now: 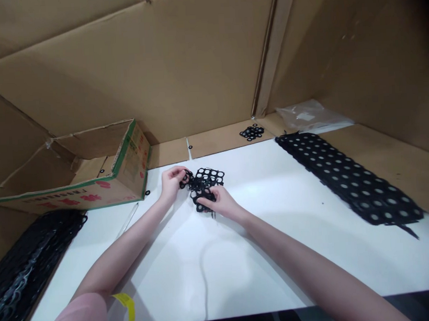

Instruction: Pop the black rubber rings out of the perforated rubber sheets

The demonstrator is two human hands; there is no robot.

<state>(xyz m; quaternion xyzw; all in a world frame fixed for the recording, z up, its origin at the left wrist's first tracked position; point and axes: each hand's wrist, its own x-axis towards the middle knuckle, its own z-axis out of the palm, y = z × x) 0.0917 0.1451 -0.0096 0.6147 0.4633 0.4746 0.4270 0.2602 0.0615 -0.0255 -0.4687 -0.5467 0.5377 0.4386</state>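
Observation:
Both hands are at a small black sheet with round holes [211,176] lying mid-table on the white surface. My left hand [172,183] is closed at the sheet's left edge, with small black rings [186,178] pinched at its fingertips. At the lower right part of the sheet is my right hand [219,202], its thumb and fingers closed on the edge. The sheet looks bunched or folded in its middle, and the fingers hide part of it.
An open cardboard box [128,170] stands at left, near a pile of black perforated sheets [29,266]. A stack of black sheets [348,177] lies at right. Loose black rings [252,132] and a clear plastic bag [307,115] sit at the back, before cardboard walls [202,60].

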